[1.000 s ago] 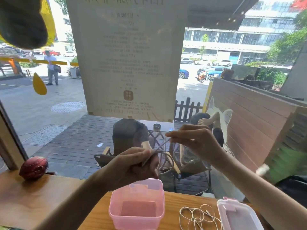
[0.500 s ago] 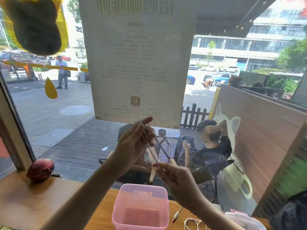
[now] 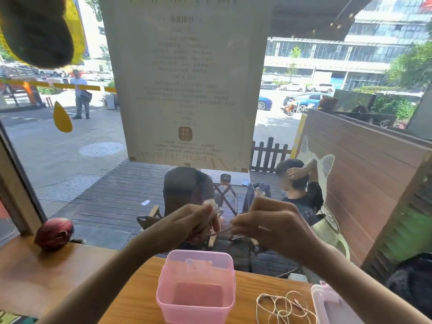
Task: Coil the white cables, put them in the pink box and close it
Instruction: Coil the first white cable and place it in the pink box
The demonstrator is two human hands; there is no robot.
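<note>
I hold a white cable in the air above the open pink box. My left hand grips its small coil of loops. My right hand pinches the strand that runs across to the coil. The box is empty and stands on the wooden table. A second white cable lies loose and tangled on the table right of the box. The box's lid lies further right, partly behind my right forearm.
A red-brown round ornament sits on the wooden ledge at the left. A glass window with a large paper notice stands just behind the table. People sit outside beyond the glass.
My left hand came down from its raised position and my right hand rose to the same height, drawing the strand sideways onto the coil.
</note>
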